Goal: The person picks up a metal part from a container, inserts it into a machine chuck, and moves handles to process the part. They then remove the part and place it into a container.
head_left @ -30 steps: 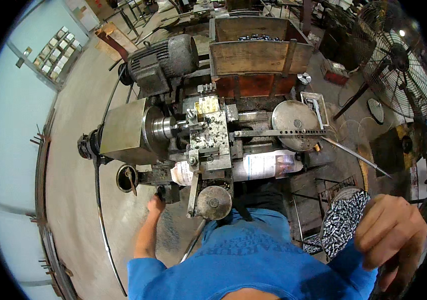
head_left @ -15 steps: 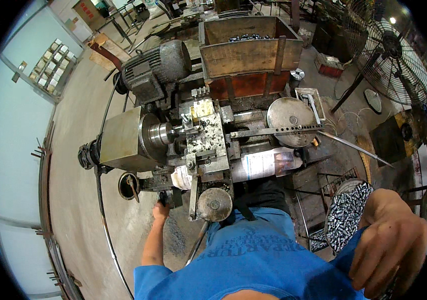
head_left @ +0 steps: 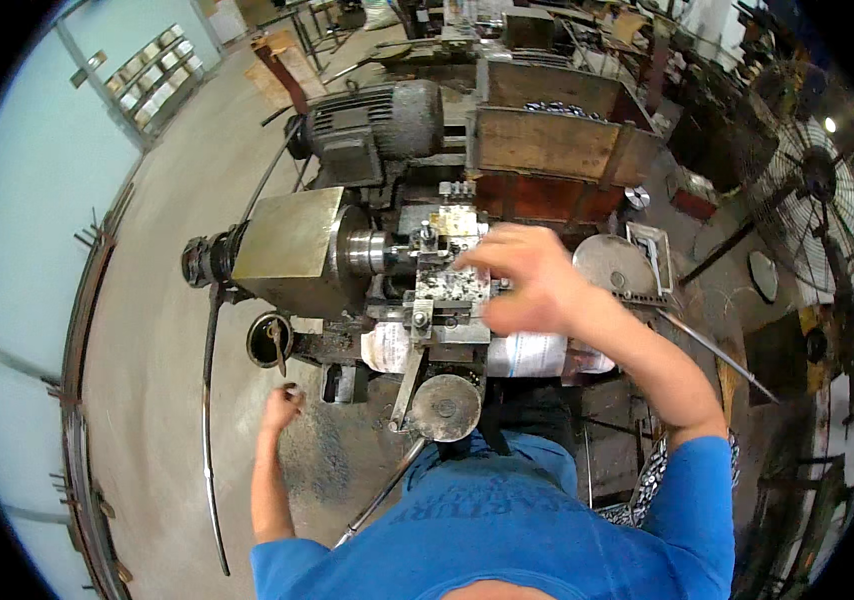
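Note:
My right hand reaches over the carriage of a small lathe. Its fingers point left at the tool post, thumb apart from them, and I see nothing between them. To the left of the carriage is the round steel chuck, beside a box-shaped headstock cover. Low on the left, my left hand is raised off the machine with curled fingers. Something small and greyish shows at its fingertips, too small to name. Just above that hand hangs a dark round pot with a brush-like stick in it.
Behind the carriage stands a wooden box with metal parts inside. A motor sits behind the headstock. Round handwheel plates lie near my body. A basin of small metal parts is partly behind my right arm; a fan stands far right.
My right hand has swung from beside the parts basin, near the camera, to above the carriage. My left hand has come off a dark handle and moved left. The view has shifted.

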`<state>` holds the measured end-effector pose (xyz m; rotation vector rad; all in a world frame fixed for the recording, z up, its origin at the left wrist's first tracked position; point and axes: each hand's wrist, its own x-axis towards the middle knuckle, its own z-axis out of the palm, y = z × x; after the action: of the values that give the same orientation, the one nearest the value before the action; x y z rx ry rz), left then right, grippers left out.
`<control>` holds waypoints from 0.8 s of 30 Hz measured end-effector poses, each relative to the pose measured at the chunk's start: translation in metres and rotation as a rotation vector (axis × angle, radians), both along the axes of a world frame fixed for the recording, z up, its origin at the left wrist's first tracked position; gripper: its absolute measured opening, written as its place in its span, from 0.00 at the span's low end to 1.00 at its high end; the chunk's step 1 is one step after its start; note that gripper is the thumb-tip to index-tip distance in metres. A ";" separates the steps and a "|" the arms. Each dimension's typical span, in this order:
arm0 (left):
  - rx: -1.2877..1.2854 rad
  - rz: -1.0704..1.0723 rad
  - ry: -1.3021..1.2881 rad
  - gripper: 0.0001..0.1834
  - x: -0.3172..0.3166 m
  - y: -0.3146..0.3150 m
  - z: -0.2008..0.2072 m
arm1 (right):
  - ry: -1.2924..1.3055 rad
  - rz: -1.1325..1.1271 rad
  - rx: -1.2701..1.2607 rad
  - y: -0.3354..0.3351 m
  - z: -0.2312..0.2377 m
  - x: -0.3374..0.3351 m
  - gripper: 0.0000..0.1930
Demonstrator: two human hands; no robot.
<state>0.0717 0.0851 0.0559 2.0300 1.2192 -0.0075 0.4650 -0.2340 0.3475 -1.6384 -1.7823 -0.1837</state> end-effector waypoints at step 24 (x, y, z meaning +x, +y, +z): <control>0.248 0.340 0.079 0.17 -0.072 -0.065 0.137 | -0.510 -0.164 -0.670 0.149 -0.074 -0.013 0.09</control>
<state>-0.0004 0.0201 0.1928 2.0161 1.6723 0.2397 0.4517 -0.0847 0.2738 -2.3766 -2.2422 -0.0829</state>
